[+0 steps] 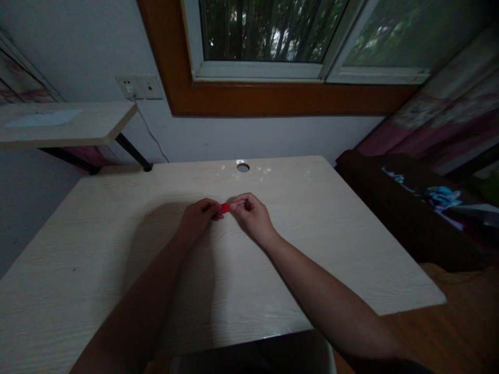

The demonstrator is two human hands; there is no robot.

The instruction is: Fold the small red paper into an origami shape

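Note:
A small, flat red piece (225, 208) is pinched between my two hands over the middle of the desk; whether it is paper or another material I cannot make out. My left hand (198, 217) grips its left end between thumb and fingers. At the other end, the thumb and fingers of my right hand (252, 214) close on it. The fingertips hide both ends of the piece. Beneath both hands lies the pale wood-grain desk top (312, 218), with a shadow falling to the left.
A round cable hole (243, 168) is near the desk's back edge. On the left, a raised shelf (78, 124) stands on black legs, with a cable (152, 132) hanging from a wall socket (130, 87). A dark brown piece of furniture (405, 208) with cloth items is at right.

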